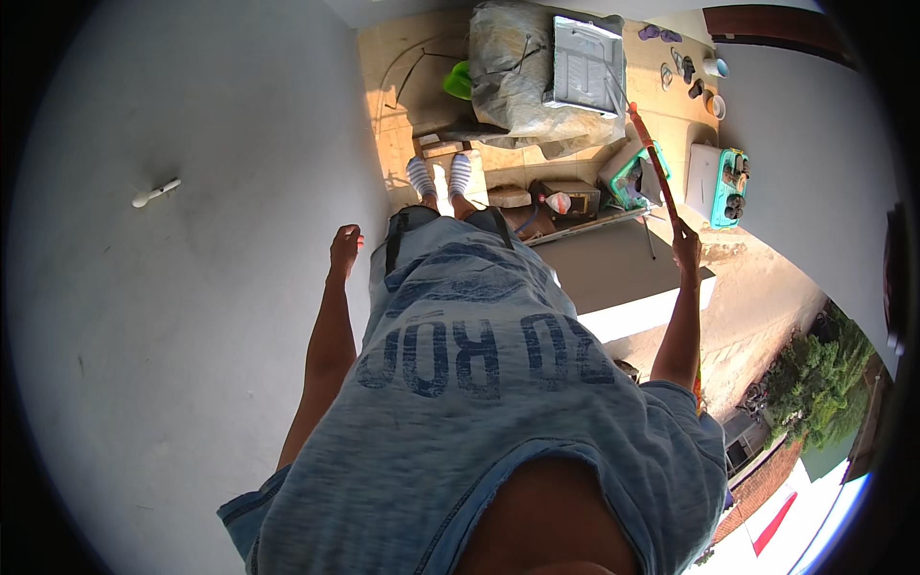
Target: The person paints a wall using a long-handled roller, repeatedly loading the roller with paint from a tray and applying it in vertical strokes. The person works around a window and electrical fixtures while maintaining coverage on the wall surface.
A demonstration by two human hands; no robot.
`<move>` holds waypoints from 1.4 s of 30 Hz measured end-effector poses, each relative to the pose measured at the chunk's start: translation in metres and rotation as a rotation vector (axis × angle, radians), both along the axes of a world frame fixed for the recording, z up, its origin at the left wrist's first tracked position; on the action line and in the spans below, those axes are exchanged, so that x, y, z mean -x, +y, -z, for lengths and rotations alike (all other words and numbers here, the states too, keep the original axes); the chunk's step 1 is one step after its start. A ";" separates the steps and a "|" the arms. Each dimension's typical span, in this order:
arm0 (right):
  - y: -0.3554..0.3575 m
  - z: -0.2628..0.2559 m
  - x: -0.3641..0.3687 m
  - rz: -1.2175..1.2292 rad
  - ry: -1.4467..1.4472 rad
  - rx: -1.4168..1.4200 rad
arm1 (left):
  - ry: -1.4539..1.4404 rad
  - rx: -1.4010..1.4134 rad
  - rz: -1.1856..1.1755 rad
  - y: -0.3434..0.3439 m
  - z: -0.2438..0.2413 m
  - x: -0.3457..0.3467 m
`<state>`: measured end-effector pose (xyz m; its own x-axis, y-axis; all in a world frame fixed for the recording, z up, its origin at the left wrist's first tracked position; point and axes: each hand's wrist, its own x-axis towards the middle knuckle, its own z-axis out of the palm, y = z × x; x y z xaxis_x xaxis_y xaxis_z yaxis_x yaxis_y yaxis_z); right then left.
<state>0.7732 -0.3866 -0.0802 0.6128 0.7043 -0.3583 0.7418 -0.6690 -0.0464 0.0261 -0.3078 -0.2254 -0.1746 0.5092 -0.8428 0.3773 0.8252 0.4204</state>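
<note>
My right hand (pixel 686 248) grips a long red-brown stick (pixel 655 162) that reaches away from me, its far end beside a grey plastic sheet (pixel 507 72). Something orange and red (pixel 697 388) shows behind my right forearm; whether it belongs to the stick is unclear. My left hand (pixel 346 248) hangs beside the pale wall (pixel 215 302) with its fingers curled. Its palm is hidden, and nothing shows in it. Below me are my feet in striped socks (pixel 460 172).
A grey panel (pixel 586 65) rests on the sheet-covered pile. Right of my feet stand a boxy appliance (pixel 575 198) and an open green-rimmed bin (pixel 632 172). Shoes sit on a teal-lidded box (pixel 733 190). A ledge (pixel 618 262) runs at my right. A white fixture (pixel 154 194) juts from the wall.
</note>
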 end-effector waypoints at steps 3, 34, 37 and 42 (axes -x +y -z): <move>0.005 -0.002 0.012 -0.067 -0.089 -0.058 | 0.001 0.040 0.038 0.003 -0.005 -0.003; -0.008 -0.044 0.098 0.020 0.057 -0.044 | -0.020 0.014 0.083 0.014 -0.004 -0.010; 0.003 -0.026 0.090 0.001 -0.001 -0.032 | -0.020 0.004 0.065 0.013 -0.007 -0.006; 0.020 -0.056 0.091 0.024 -0.010 0.013 | -0.029 0.019 0.012 0.011 -0.008 -0.004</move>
<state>0.6823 -0.3670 -0.0238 0.6328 0.6851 -0.3607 0.7262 -0.6868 -0.0304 0.0300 -0.2969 -0.2170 -0.1444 0.4947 -0.8570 0.3750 0.8288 0.4153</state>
